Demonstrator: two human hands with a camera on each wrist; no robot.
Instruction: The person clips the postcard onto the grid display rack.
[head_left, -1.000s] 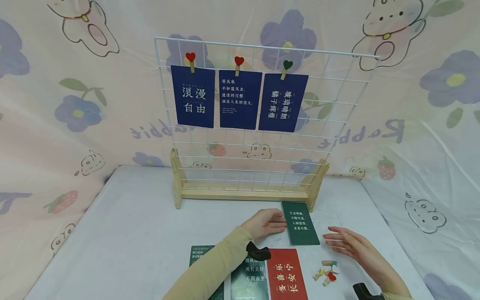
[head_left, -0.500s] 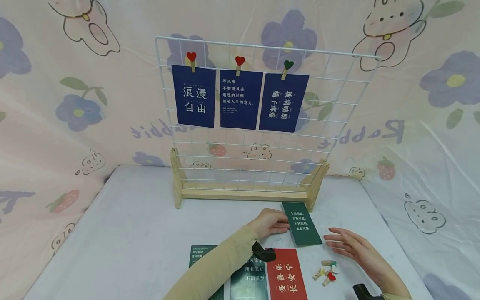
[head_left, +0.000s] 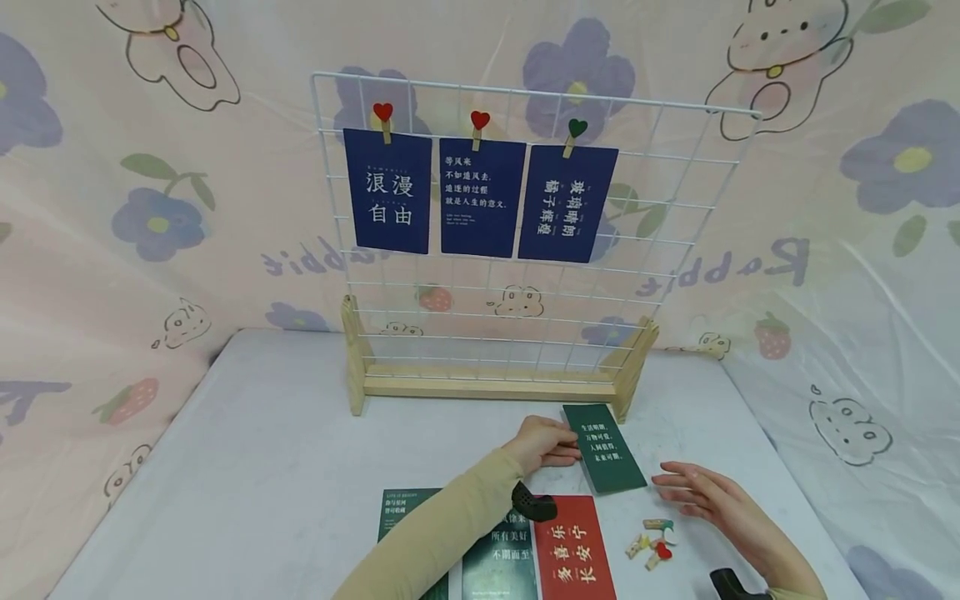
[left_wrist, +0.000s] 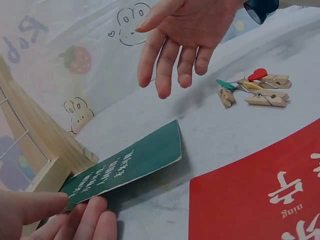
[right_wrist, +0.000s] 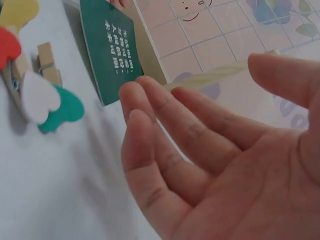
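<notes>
Pale pink fabric (head_left: 225, 275) printed with rabbits, strawberries and violet flowers backed your white tabletop (head_left: 247, 450), on which stood a white wire grid rack with a wooden base (head_left: 487, 388). Your left hand (head_left: 543, 442) grasped a dark green rectangular card (head_left: 605, 448) by its left edge, thumb above and fingers beneath (left wrist view). It thus lay immediately to the right of that hand, close in front of the rack's right foot and between your two hands. It bore four short lines of white Chinese characters; its edge was thin and pale, and it tilted, its near end raised over a shadow. Your right hand (head_left: 712, 504) was unburdened, fingers loosely extended toward the card, near it but apart. Small wooden clothespins with coloured hearts (left_wrist: 270, 99) lay near that hand, to the right of a red card with white characters (head_left: 573, 550). Three navy blue cards (head_left: 482, 200) hung clipped to the grid.
</notes>
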